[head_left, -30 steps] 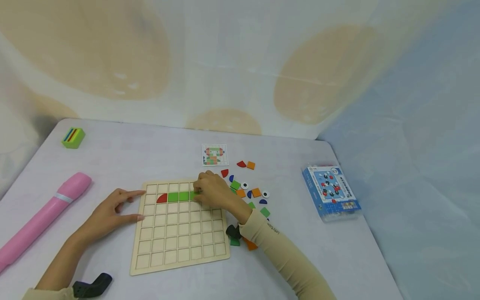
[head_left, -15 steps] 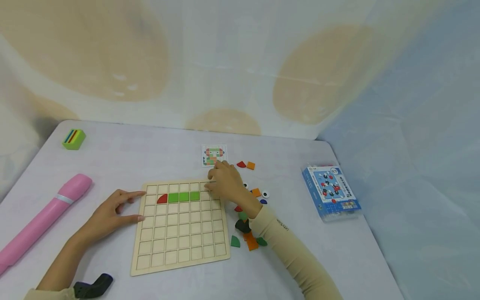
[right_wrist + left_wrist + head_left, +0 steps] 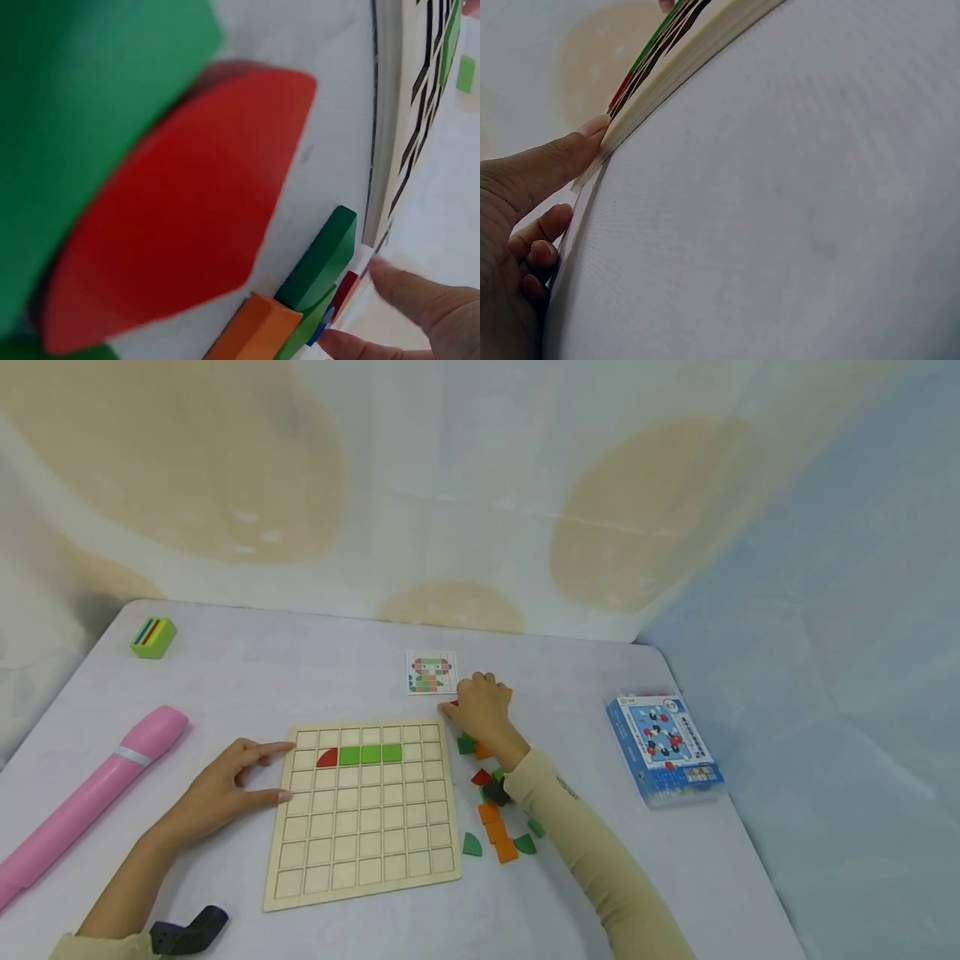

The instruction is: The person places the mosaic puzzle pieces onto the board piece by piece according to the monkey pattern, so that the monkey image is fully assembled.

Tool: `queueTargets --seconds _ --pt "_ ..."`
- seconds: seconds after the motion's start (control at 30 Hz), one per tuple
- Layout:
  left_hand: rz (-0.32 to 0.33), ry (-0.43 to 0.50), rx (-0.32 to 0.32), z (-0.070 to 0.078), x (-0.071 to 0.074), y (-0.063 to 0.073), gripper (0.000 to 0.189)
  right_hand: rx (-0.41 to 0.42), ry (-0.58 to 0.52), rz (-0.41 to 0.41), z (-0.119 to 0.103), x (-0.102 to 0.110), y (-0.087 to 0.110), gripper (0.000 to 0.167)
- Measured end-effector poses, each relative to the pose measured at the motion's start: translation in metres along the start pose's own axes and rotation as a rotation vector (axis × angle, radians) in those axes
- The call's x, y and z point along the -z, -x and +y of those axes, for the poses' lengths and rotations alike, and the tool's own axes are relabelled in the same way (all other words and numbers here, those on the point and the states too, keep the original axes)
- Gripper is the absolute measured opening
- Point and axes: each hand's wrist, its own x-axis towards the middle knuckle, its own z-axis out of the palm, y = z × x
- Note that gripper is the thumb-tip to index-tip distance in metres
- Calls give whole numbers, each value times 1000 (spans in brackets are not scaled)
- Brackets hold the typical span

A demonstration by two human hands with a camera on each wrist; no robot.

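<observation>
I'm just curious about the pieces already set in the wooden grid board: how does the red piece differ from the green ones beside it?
The red quarter-round piece is curved on one side, while the green square pieces have straight edges and fill their cells. There is one red piece but three green ones. The red piece sits at the left end of the row, the green ones to its right. All lie flat in the same row of the pale wooden grid board.

Looks like a staged recording booth, not a lived-in room: draped white-and-tan fabric backdrop (image 3: 450, 485) fills the top of the frame, pale blue sheet (image 3: 847, 693) at right. Cloth-covered surface (image 3: 300, 668) in the lower half carries play items: wooden grid board (image 3: 360, 852), loose coloured tiles (image 3: 495, 827), pattern card (image 3: 431, 672), pink tube (image 3: 90, 793) at left.
</observation>
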Motion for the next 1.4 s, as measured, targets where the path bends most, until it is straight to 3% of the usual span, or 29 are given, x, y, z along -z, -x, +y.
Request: queueTargets --seconds 0.23,0.4,0.53,0.7,0.9,1.03,1.17,1.27,1.4 --pt "8 -4 -5 1 1 1 69 -25 -74 -34 0 0 -4 32" --pt "2 -2 0 2 1 1 69 -67 -116 -43 -1 1 -5 44" --pt "0 5 4 1 -1 2 70 -70 -83 -39 -3 0 -6 49" --pt "2 6 7 0 -2 3 70 -57 -57 -43 -4 -2 -8 39" --pt "3 2 12 0 -2 3 70 -53 -147 -37 -1 -2 -6 30" --pt "-5 1 16 -1 -4 1 71 26 -238 -8 -1 3 5 23" --pt "-8 -6 21 0 -2 1 72 185 -284 -13 -9 10 21 23" --pt "-8 -6 27 1 0 0 72 272 -268 -46 -19 11 29 22" --pt "-15 0 34 1 1 0 72 329 -201 -77 -30 7 36 23"
